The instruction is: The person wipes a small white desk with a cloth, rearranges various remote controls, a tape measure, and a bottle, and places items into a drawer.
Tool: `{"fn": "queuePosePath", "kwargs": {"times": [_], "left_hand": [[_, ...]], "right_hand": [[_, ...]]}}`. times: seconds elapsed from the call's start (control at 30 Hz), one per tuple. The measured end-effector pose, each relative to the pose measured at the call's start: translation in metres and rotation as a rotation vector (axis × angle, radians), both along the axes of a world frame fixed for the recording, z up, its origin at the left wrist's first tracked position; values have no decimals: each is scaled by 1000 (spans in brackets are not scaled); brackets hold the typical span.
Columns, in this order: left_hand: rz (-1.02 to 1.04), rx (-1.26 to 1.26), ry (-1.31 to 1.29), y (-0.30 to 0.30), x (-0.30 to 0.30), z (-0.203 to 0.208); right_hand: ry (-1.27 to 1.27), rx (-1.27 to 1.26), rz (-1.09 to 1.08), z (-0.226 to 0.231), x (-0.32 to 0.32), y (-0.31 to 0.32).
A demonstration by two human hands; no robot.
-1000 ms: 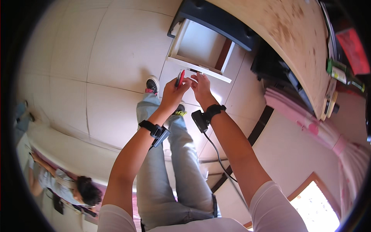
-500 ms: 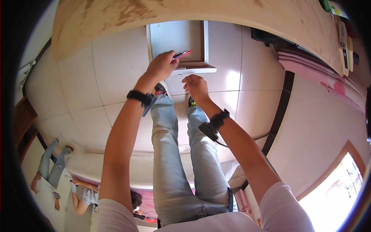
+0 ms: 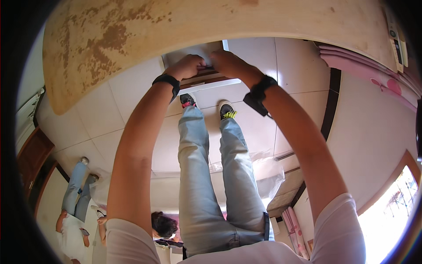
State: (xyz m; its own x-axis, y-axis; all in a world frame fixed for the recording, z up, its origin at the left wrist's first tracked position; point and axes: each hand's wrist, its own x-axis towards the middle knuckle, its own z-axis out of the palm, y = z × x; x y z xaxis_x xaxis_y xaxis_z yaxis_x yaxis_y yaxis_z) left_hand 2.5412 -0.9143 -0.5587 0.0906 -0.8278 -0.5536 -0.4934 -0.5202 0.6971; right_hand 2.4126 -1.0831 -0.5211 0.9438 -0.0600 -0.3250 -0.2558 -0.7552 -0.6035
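Over an open drawer [image 3: 210, 87] beneath the table edge, both hands have come close together. My left hand [image 3: 185, 67] is closed around a slim dark object that looks like a pen [image 3: 204, 67], with only a short part showing past the fingers. Close by on the right, my right hand [image 3: 228, 65] has its fingers bent inward by the pen's other end. Slight blur and the hand itself hide what those fingers grip. The drawer's pale front panel faces me, below my hands.
A worn wooden table [image 3: 193, 26] spans the top. Pink folded cloth [image 3: 358, 66] hangs at its right end, near flat items [image 3: 395, 44]. My shoes [image 3: 226, 109] stand just before the drawer. Behind me are a plastic-covered bed [image 3: 165, 193] and a person [image 3: 72, 229].
My right hand has moved up and in beside the left hand. The left hand has turned, hiding most of the pen. The table now covers more of the view and the drawer.
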Motion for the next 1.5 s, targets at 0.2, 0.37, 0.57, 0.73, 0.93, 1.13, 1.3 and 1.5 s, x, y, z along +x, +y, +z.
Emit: {"fn": "queuePosePath", "kwargs": {"times": [0.2, 0.37, 0.57, 0.73, 0.93, 1.13, 1.3, 1.5], "left_hand": [[99, 24, 56, 14, 2, -2], [-39, 54, 146, 16, 2, 21], [38, 94, -2, 12, -1, 27], [70, 149, 95, 20, 1, 48], [120, 82, 127, 33, 5, 60], [294, -37, -68, 83, 1, 118], [555, 9, 261, 122, -59, 153], [516, -245, -176, 138, -103, 103]], "right_hand": [[209, -169, 361, -11, 44, 23], [260, -189, 411, -5, 44, 42], [151, -163, 386, -33, 34, 28], [184, -224, 437, -26, 32, 38], [141, -130, 320, -11, 10, 36], [29, -83, 62, 54, -14, 59], [187, 171, -273, 93, -93, 81], [-173, 69, -387, 62, -94, 106]]}}
